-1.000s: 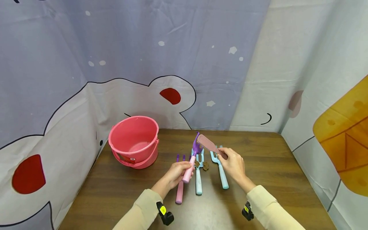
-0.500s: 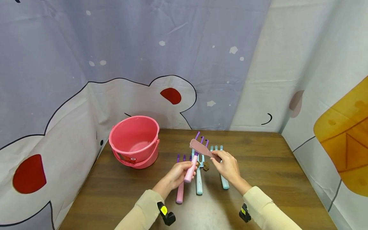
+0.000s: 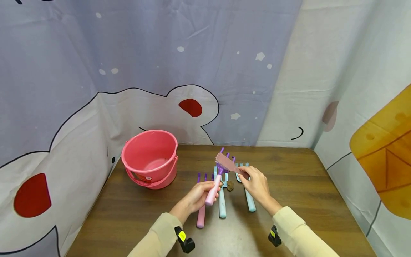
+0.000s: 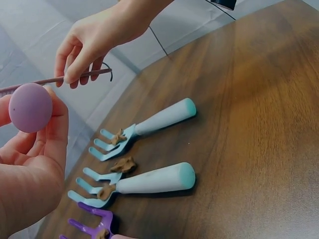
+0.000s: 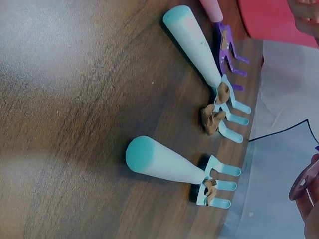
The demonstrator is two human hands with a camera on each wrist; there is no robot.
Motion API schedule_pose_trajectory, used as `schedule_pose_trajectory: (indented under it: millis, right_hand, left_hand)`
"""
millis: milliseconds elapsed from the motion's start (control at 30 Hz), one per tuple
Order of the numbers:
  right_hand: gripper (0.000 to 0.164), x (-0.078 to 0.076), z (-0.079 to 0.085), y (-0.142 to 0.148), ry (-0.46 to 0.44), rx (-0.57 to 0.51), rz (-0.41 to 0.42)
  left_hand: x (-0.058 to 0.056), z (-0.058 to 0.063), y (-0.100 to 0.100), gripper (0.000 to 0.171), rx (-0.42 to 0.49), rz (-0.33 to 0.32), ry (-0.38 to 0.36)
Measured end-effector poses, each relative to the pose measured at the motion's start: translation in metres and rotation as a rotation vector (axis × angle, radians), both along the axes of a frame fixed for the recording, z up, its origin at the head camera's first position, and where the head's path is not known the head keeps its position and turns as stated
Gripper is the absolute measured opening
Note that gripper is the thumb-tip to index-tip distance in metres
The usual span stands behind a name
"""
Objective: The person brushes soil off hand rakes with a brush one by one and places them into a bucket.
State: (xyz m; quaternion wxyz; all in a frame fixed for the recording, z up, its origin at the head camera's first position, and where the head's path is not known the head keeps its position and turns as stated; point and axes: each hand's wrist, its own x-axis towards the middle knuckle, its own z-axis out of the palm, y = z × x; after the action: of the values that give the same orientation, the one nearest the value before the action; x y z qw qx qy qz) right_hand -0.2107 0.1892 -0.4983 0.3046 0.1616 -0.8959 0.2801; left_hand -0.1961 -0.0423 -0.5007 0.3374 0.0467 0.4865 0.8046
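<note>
In the head view my left hand grips the pink handle of a small garden rake with purple tines, held above the table. My right hand pinches the thin handle of a pink brush, whose head lies across the rake's purple part and partly hides it. Its bristle side faces down towards the rake. The left wrist view shows the rake's rounded handle end between my fingers. Below lie another pink and purple rake and two light blue forks, with brown lumps on their heads.
A pink bucket stands at the table's back left, its handle lowered at the front. One loose brown lump lies beside the middle fork. Printed cloth hangs behind the wooden table.
The brush has moved left onto the rake and slid slightly along it. The rake in my left hand has turned, its tines now spread into view. The tools on the table have not moved.
</note>
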Motion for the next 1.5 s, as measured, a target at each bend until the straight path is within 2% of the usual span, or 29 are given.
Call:
schedule_pose_trajectory:
  millis: [400,633,867,1133,1300,1500]
  right_hand:
    - [0.023,-0.004,-0.001,0.011,-0.044,-0.034,-0.098]
    - [0.023,-0.007,0.002,0.013,-0.040,-0.046,-0.141]
    - [0.022,-0.009,0.004,0.018,-0.035,-0.038,-0.185]
    - [0.022,-0.010,0.007,0.021,-0.040,-0.044,-0.268]
    - [0.022,-0.008,0.006,0.021,-0.048,-0.043,-0.268]
    - [0.022,-0.005,0.005,0.017,-0.050,-0.030,-0.228]
  left_hand:
    - [0.004,-0.004,0.001,0.046,-0.016,-0.027,0.000]
    - [0.004,-0.003,0.002,0.040,-0.013,-0.024,-0.003]
    - [0.004,-0.003,0.002,0.047,-0.017,-0.061,0.009]
    - [0.006,-0.003,0.000,0.048,-0.032,-0.071,0.026]
    - [0.006,-0.006,-0.002,0.046,-0.032,-0.049,0.023]
    - [0.005,-0.011,-0.005,0.046,-0.051,-0.026,0.013]
